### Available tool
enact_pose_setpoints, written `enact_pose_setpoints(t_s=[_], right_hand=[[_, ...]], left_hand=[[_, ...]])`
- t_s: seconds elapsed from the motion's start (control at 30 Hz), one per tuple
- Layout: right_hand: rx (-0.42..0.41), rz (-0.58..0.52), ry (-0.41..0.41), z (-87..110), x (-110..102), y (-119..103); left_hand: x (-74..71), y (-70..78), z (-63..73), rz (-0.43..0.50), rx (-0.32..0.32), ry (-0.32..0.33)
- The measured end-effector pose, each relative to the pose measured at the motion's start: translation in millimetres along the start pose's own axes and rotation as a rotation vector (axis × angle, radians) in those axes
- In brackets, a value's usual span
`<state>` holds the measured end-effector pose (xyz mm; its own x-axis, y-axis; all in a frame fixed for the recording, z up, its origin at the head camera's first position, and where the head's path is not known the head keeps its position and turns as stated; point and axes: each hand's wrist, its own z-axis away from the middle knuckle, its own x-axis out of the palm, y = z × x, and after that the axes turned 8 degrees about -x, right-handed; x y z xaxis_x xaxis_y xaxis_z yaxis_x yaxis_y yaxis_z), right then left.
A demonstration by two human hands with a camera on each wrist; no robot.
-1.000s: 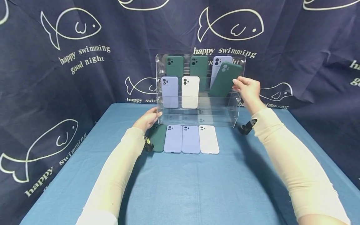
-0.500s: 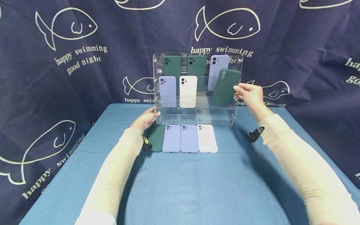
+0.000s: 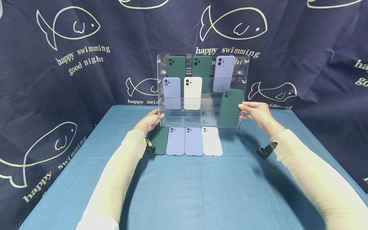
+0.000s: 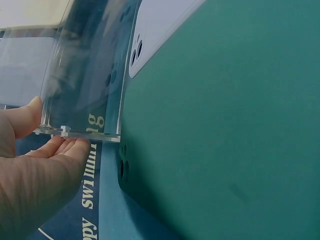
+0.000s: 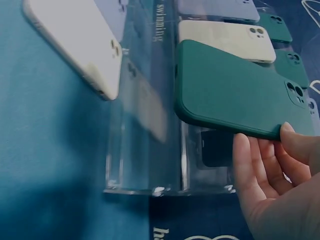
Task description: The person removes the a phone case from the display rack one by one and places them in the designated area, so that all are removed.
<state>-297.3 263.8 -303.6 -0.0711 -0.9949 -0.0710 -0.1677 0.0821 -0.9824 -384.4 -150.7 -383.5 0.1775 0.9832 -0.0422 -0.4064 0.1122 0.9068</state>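
My right hand (image 3: 256, 114) pinches a green phone case (image 3: 231, 108) by its right edge, thumb in front and fingers behind. The case is nearly upright before the lower right part of a clear acrylic display stand (image 3: 184, 122). In the right wrist view the green case (image 5: 235, 90) shows its camera cutout near the thumb. At the stand's left side, my left hand (image 3: 150, 121) grips the side panel between thumb and fingers, as the left wrist view confirms with the hand (image 4: 45, 165) at the panel's edge. Close to that camera, another green case (image 4: 225, 120) fills much of the view.
The top tier bears two green cases (image 3: 176, 66) and a lavender case (image 3: 223, 73). On the tier below stand a lavender case (image 3: 172, 92) and a white case (image 3: 193, 92). A green, two lavender (image 3: 175, 142) and a white case (image 3: 212, 142) lie in front on the blue cloth.
My right hand has lowered the green case from over the upper right tier to the stand's lower right, and the case is straighter. My left hand stays on the stand's side.
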Motion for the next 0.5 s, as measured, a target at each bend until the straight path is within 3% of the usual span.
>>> enact_pose_setpoints(t_s=[0.27,0.5], right_hand=[[0.067,0.138,-0.145,9.1,-9.3,18.1],[0.166,0.201,-0.233,15.1,-14.5,34.9]], left_hand=[[1.3,2.0,2.0,0.032,0.009,-0.008],[0.3,1.1,0.9,-0.003,-0.008,-0.009]])
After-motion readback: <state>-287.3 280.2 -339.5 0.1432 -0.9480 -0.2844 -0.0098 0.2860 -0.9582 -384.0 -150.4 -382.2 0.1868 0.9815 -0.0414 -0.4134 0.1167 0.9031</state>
